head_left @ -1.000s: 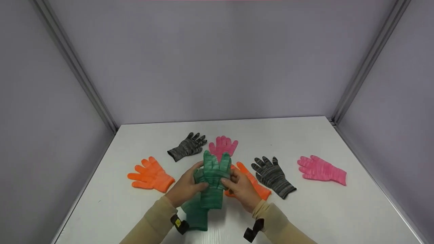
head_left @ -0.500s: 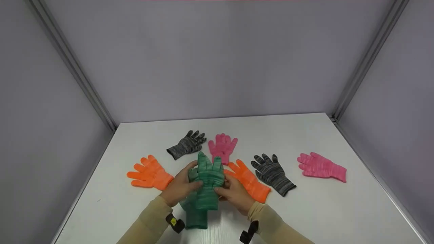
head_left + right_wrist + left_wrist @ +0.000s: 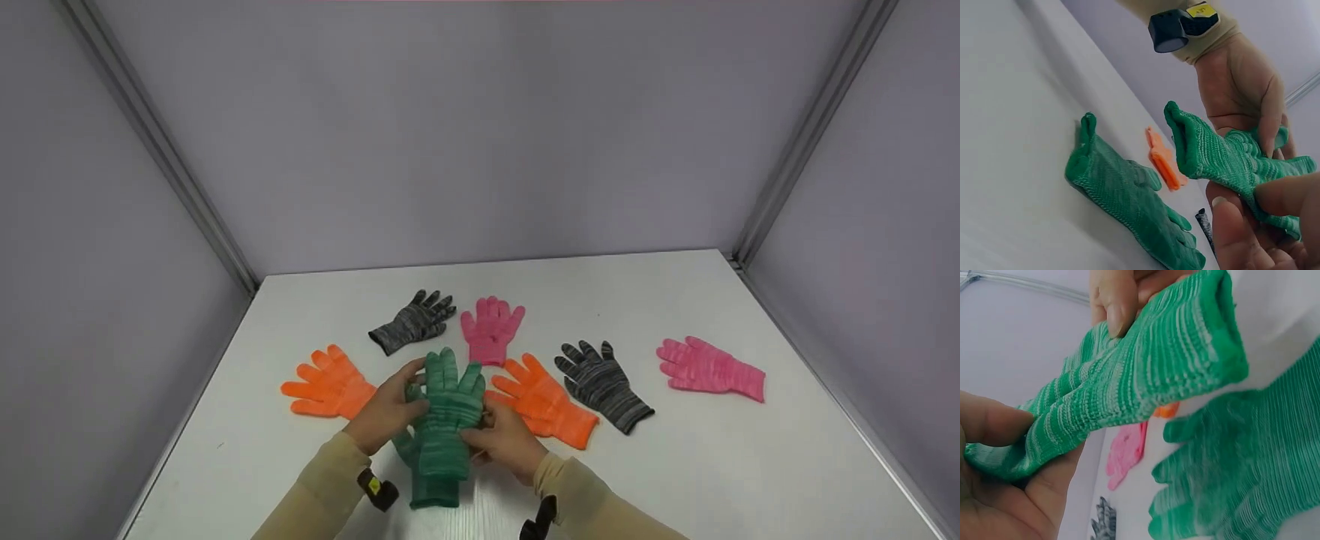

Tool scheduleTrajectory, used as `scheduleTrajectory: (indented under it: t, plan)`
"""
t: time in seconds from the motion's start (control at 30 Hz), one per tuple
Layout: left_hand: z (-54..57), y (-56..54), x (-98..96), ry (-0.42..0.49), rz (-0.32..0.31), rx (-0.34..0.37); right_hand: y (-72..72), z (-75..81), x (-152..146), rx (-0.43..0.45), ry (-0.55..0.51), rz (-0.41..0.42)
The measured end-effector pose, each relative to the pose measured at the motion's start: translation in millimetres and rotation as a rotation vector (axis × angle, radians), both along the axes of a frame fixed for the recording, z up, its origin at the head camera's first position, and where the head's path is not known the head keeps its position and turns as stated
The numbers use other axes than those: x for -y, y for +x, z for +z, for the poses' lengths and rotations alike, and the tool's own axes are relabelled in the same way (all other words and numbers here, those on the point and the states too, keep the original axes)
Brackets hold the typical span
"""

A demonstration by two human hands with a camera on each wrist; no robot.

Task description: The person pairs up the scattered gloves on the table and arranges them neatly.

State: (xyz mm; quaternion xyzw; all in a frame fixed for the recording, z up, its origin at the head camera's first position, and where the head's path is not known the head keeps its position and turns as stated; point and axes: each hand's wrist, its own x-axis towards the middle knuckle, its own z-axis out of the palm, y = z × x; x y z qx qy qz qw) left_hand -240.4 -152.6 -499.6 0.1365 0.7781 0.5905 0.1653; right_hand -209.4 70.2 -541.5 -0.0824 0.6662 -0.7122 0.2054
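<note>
Both hands hold a green knitted glove point(image 3: 450, 416) in the air, fingers pointing away and open cuff towards me. My left hand point(image 3: 386, 409) pinches its left side, thumb on top. On the opposite edge, my right hand point(image 3: 506, 442) grips it between thumb and fingers. In the left wrist view the fabric of the held glove point(image 3: 1129, 377) is bunched and creased between the two hands. Beneath it, a second green glove point(image 3: 1129, 197) lies on the white table, partly hidden from the head view by the raised one.
Around the hands lie an orange glove point(image 3: 330, 386) at left and another orange glove point(image 3: 551, 409) at right. Further off are two grey-black gloves point(image 3: 412, 322) and two pink gloves point(image 3: 491, 330). Grey walls enclose the white table point(image 3: 712, 465).
Both hands have shifted left and slightly towards me with the green glove, bringing it over the lower green one. More of the right-hand orange glove now shows.
</note>
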Motion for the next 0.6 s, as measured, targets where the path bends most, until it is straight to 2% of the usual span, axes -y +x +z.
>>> scheduleTrajectory:
  t: [0.13,0.3,0.6]
  plan:
    - [-8.8,-3.7,4.7,-0.018,0.027,0.014,0.4,-5.4,6,0.006,0.029,0.024]
    - [-21.9,-7.0,9.1,-0.089,0.071,0.030,2.2,-11.5,11,0.019,0.116,0.031]
    - [-39.1,-8.1,13.8,-0.106,0.056,0.031,4.4,-20.1,18,-0.069,0.340,0.007]
